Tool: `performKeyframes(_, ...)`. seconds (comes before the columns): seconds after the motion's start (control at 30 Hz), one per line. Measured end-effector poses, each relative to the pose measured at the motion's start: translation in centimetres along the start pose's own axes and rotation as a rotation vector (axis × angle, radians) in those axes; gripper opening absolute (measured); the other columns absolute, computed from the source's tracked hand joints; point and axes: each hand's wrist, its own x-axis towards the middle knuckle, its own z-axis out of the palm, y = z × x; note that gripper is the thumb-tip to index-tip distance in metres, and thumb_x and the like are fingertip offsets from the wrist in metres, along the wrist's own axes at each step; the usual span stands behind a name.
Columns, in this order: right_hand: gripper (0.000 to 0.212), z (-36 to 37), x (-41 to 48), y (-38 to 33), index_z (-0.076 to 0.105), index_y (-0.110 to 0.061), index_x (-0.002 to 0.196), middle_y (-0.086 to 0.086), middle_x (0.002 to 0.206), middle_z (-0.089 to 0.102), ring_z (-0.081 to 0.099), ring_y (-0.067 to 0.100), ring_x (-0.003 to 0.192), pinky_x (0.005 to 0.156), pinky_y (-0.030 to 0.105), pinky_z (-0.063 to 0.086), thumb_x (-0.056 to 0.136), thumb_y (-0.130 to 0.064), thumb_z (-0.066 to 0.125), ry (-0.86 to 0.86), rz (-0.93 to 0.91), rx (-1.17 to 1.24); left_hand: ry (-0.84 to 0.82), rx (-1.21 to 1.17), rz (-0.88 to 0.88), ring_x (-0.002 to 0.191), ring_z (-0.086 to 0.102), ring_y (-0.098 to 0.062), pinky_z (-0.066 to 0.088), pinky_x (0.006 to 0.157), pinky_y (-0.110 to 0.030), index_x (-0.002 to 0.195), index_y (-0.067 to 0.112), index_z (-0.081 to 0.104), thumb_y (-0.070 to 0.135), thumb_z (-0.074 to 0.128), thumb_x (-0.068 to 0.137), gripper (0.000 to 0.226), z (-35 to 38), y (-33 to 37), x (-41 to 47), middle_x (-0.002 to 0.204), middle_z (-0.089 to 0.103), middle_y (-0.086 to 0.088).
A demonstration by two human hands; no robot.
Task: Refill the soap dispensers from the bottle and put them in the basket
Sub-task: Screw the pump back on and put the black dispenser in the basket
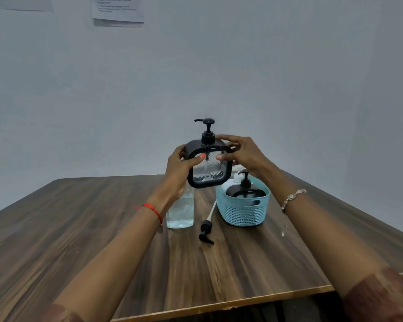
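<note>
A black square soap dispenser (208,173) with a clear patterned window and a black pump on top is held up in the air above the table. My left hand (178,173) grips its left side and my right hand (241,152) grips its upper right. Below it stands a clear bottle (180,212) of clear liquid, its top hidden behind my left hand and the dispenser. The bottle's black pump (206,231) with its white tube lies on the table beside it. A light blue basket (242,211) to the right holds another black dispenser (244,190).
The wooden table (102,240) reaches to a plain wall behind. Its front edge runs along the bottom right. Something white sits in the basket behind the dispenser. Papers (118,10) hang on the wall at the top left.
</note>
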Motion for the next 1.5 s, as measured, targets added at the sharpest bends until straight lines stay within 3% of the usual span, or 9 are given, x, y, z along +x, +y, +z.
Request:
performKeyframes(0.1, 0.064, -1.8, 1.6, 0.2, 0.058, -0.015, 0.123, 0.007, 0.095, 0.063, 0.063, 0.022, 0.087, 0.07, 0.028, 0.059, 0.066, 0.009, 0.074, 0.064, -0.054, 0.016, -0.009, 0.095, 0.082, 0.095, 0.062, -0.022, 0.056, 0.08, -0.031, 0.124, 0.008, 0.05, -0.002, 0.064, 0.082, 0.045, 2.3, 0.4, 1.9, 0.099, 0.059, 0.001)
performKeyframes(0.27, 0.065, -3.9, 4.1, 1.5, 0.057, -0.014, 0.124, 0.007, 0.106, 0.061, 0.059, 0.025, 0.103, 0.085, 0.036, 0.055, 0.066, 0.01, 0.073, 0.132, -0.118, -0.035, -0.004, 0.204, 0.152, 0.102, 0.059, -0.028, 0.049, 0.094, -0.051, 0.113, 0.014, 0.052, -0.003, 0.06, 0.084, 0.035, 5.1, -0.5, 5.6, 0.103, 0.059, -0.003)
performKeyframes(0.7, 0.062, -6.3, 7.6, 10.0, 0.055, -0.01, 0.126, 0.009, 0.119, 0.063, 0.058, 0.024, 0.111, 0.099, 0.043, 0.048, 0.07, 0.011, 0.069, 0.114, -0.013, -0.076, -0.027, 0.364, 0.13, 0.086, 0.055, -0.017, 0.046, 0.078, -0.028, 0.114, 0.006, 0.055, 0.0, 0.061, 0.083, 0.032, 7.7, -8.3, 10.2, 0.096, 0.059, -0.003)
performKeyframes(0.83, 0.06, -5.9, 7.5, 12.0, 0.056, -0.008, 0.126, 0.012, 0.12, 0.063, 0.058, 0.026, 0.112, 0.1, 0.044, 0.046, 0.071, 0.01, 0.069, 0.086, 0.036, -0.066, -0.035, 0.403, 0.079, 0.09, 0.058, -0.022, 0.049, 0.082, -0.032, 0.114, 0.006, 0.056, 0.002, 0.061, 0.084, 0.031, 7.3, -10.3, 10.3, 0.104, 0.063, -0.012)
performKeyframes(1.03, 0.05, -6.0, 7.6, 13.3, 0.057, -0.009, 0.126, 0.014, 0.117, 0.063, 0.062, 0.021, 0.095, 0.077, 0.03, 0.058, 0.079, 0.007, 0.065, 0.013, 0.108, 0.019, -0.084, 0.431, 0.04, 0.091, 0.059, -0.021, 0.049, 0.084, -0.032, 0.116, 0.004, 0.057, 0.01, 0.061, 0.088, 0.029, 6.5, -11.7, 10.0, 0.103, 0.064, -0.01)
performKeyframes(1.2, 0.049, -6.6, 6.8, 14.6, 0.056, -0.007, 0.126, 0.01, 0.12, 0.063, 0.062, 0.015, 0.099, 0.083, 0.025, 0.054, 0.08, 0.007, 0.063, 0.026, 0.167, 0.01, -0.161, 0.539, 0.071, 0.084, 0.054, -0.017, 0.043, 0.075, -0.022, 0.121, 0.004, 0.055, 0.01, 0.059, 0.089, 0.033, 6.6, -12.2, 9.8, 0.095, 0.059, -0.002)
performKeyframes(1.27, 0.05, -6.5, 6.4, 15.2, 0.055, -0.005, 0.125, 0.009, 0.121, 0.063, 0.059, 0.009, 0.102, 0.084, 0.016, 0.049, 0.078, 0.005, 0.066, 0.043, 0.167, -0.05, -0.212, 0.622, 0.078, 0.081, 0.054, -0.018, 0.041, 0.066, -0.018, 0.115, 0.003, 0.056, 0.01, 0.058, 0.089, 0.027, 6.6, -12.6, 9.8, 0.094, 0.061, -0.006)
performKeyframes(1.37, 0.047, -6.1, 6.1, 16.0, 0.057, -0.004, 0.123, 0.009, 0.121, 0.062, 0.056, 0.009, 0.106, 0.078, 0.008, 0.047, 0.078, 0.004, 0.067, 0.073, 0.167, -0.12, -0.256, 0.698, 0.039, 0.097, 0.059, -0.032, 0.046, 0.081, -0.034, 0.112, -0.003, 0.054, 0.007, 0.056, 0.089, 0.026, 6.6, -13.4, 9.8, 0.107, 0.065, -0.019)
performKeyframes(1.5, 0.04, -5.8, 6.0, 17.0, 0.06, 0.005, 0.117, 0.015, 0.108, 0.066, 0.059, 0.002, 0.082, 0.061, 0.003, 0.046, 0.078, 0.016, 0.057, 0.094, 0.169, -0.187, -0.27, 0.839, 0.013, 0.099, 0.055, -0.038, 0.031, 0.065, -0.027, 0.094, -0.003, 0.054, 0.006, 0.055, 0.088, 0.011, 6.5, -13.7, 10.0, 0.103, 0.062, -0.026)
